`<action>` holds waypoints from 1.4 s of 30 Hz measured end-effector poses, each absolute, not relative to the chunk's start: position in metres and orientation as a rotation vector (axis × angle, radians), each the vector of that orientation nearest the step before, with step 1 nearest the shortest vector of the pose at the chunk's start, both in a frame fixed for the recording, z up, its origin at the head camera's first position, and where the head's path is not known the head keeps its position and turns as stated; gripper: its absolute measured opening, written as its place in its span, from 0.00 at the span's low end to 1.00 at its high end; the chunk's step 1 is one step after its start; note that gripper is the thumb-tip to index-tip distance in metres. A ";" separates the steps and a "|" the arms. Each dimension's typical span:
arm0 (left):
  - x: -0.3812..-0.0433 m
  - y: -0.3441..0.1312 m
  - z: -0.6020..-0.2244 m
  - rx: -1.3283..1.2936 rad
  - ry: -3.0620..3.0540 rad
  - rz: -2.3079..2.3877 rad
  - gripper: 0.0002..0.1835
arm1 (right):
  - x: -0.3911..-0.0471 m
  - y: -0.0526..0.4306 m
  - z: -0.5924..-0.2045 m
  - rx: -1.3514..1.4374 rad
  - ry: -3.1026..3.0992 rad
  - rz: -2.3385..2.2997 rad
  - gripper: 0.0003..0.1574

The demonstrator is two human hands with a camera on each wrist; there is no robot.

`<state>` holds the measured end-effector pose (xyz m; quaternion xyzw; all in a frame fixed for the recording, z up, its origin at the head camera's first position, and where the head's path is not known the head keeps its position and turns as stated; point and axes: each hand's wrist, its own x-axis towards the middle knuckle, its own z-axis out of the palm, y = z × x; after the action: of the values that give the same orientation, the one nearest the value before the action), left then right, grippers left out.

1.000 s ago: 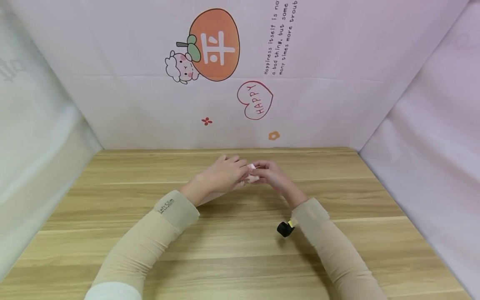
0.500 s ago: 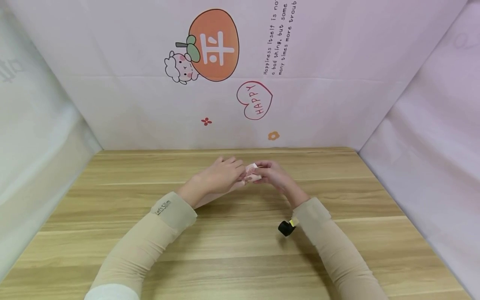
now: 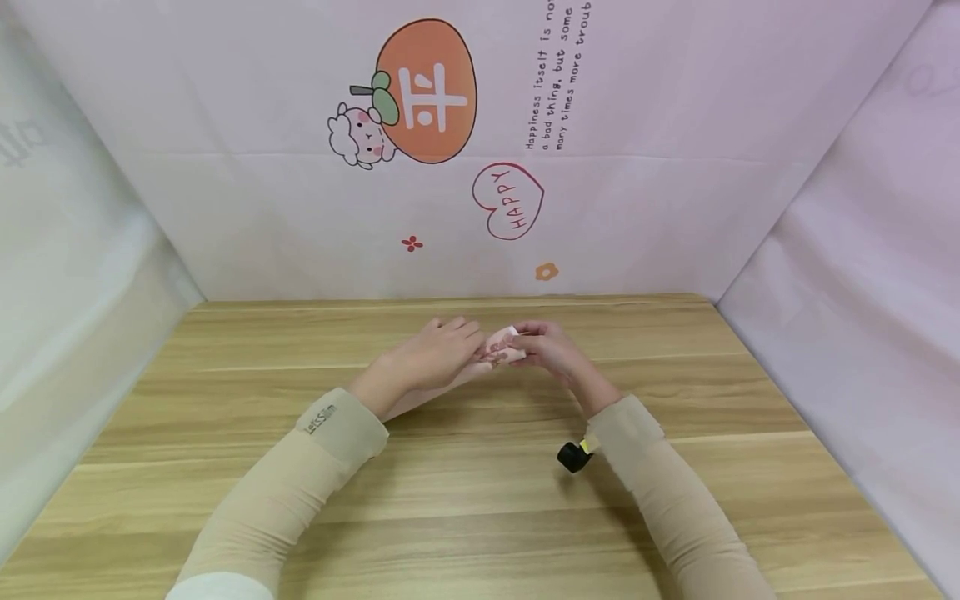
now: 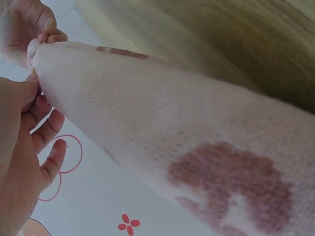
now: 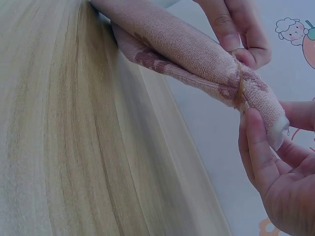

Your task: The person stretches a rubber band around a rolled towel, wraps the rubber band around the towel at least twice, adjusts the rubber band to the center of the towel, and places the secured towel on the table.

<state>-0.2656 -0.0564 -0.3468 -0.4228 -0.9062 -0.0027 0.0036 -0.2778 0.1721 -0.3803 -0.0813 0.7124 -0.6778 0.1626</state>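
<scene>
On my remote feed I had a rolled towel (image 5: 172, 42), pink with reddish-brown patches, slanting above the worktop (image 3: 480, 500), its narrow end between two bare hands. A tan rubber band (image 5: 239, 88) crossed the towel just short of that end and drew it in to a waist.

The left hand (image 3: 431, 354) lay along the towel on the side away from its tip; thumb and finger pinched the band at the towel's edge, and the other fingers stood loosely bent, clear of the cloth. I judged that a fingertip pinch suited so thin a loop, where a full fist would have smothered it. The right hand (image 3: 551, 350) gripped the tip of the towel beyond the band, thumb on one side and fingers on the other, probably to steady the roll and stop its layers slipping while the band was worked.

The body of the towel ran back beneath the left forearm, which hid it from the head camera, so I couldn't tell whether its far end rested on the worktop or hung free.

A small black object (image 3: 573, 457) sat nearer the wearer than the towel, by the right sleeve (image 3: 660, 475). Behind the towel rose a printed white backdrop (image 3: 300, 233).
</scene>
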 end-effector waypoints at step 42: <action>-0.266 -0.070 -0.360 -1.151 -2.965 -0.749 0.26 | -0.277 0.181 -0.382 -0.366 1.959 -1.899 0.29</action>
<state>-0.2664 -0.0697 -0.3604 -0.3515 -0.9056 -0.2288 -0.0629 -0.2765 0.1812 -0.3820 -0.1303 0.6983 -0.6768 0.1932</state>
